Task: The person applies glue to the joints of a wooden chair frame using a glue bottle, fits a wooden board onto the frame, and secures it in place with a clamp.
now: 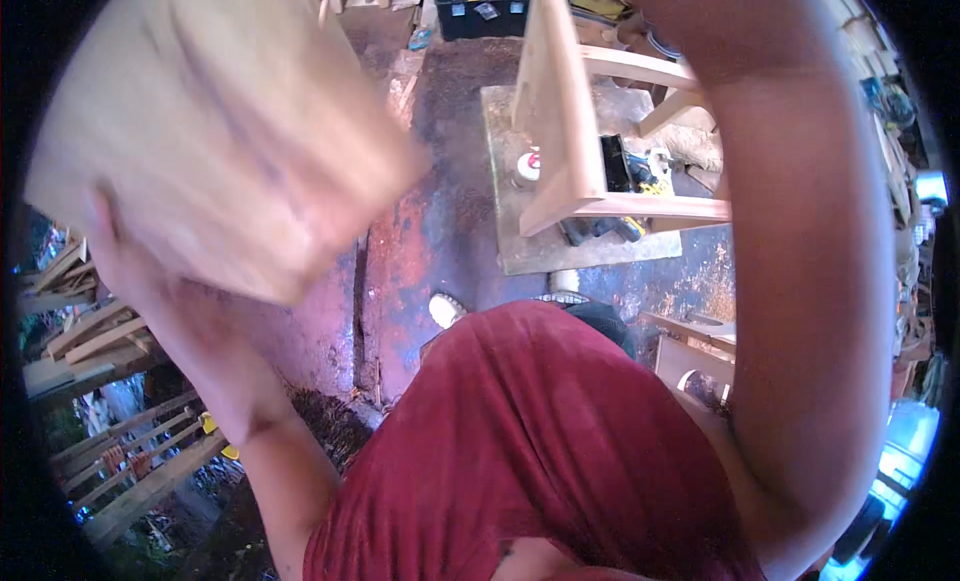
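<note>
A broad light wooden board point(230, 131), smeared by motion, fills the upper left close to me. My left hand point(120, 231) grips its lower left edge, the thumb lying on the near face. My right arm is raised along the right side, and my right hand point(740, 21) is cut off at the top edge, its fingers hidden. Below and left of it stands a pale wooden frame point(575, 131) with legs and cross rails, nearest to the right hand. Whether the hand touches the frame cannot be seen.
The frame stands over a flat grey sheet point(510, 251) on the stained floor. Yellow-and-black power tools point(630, 228) and a white round container point(528, 167) lie by it. Timber offcuts point(100, 336) are stacked at left; a dark toolbox point(485, 19) is at the back.
</note>
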Available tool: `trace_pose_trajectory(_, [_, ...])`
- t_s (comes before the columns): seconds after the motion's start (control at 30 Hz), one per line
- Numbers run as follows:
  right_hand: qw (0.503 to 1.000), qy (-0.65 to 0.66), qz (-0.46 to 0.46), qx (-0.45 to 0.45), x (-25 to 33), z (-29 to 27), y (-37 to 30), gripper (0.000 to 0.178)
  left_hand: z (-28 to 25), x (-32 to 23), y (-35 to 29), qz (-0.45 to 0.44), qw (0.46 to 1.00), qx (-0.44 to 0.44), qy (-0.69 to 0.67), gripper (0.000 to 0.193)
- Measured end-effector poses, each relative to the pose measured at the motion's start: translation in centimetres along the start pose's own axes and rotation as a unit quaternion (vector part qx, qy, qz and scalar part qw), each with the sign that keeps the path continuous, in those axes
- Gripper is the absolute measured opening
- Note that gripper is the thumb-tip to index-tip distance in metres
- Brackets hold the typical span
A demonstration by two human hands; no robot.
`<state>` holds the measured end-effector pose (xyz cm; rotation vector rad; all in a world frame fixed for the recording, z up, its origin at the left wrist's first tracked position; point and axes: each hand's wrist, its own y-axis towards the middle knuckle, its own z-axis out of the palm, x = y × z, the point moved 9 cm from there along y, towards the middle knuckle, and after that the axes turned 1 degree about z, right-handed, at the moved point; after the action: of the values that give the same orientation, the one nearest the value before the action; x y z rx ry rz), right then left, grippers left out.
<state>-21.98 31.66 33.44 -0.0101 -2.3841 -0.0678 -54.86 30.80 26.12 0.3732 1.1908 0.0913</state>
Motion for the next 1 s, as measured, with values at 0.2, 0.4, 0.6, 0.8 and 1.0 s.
trace_pose_trajectory(0.2, [0.826,0.048,0.459,0.323,-31.5,26.8,-2.1,0.044,-17.1,8.2,-3.2,0.027,0.953,0.05,0.298,0.074])
trace_pose_trajectory(0.4, [0.773,0.148,0.614,-0.062,-33.3,34.0,-16.6,0.039,-24.8,15.2,-7.3,-0.171,0.962,0.044,0.208,0.055])
trace_pose_trajectory(0.6, [0.649,-0.342,0.539,0.414,-59.0,48.3,-24.8,0.034,-21.8,23.1,-3.9,-0.284,0.926,0.05,0.243,0.056])
trace_pose_trajectory(0.8, [0.576,-0.221,0.657,0.432,-61.5,49.7,-29.7,0.035,-14.3,33.3,4.7,-0.371,0.879,0.137,0.267,0.053])
trace_pose_trajectory(1.0, [0.893,0.181,0.406,0.063,-53.7,36.0,-3.6,0.047,-5.9,38.6,15.4,-0.296,0.866,0.235,0.327,0.042])
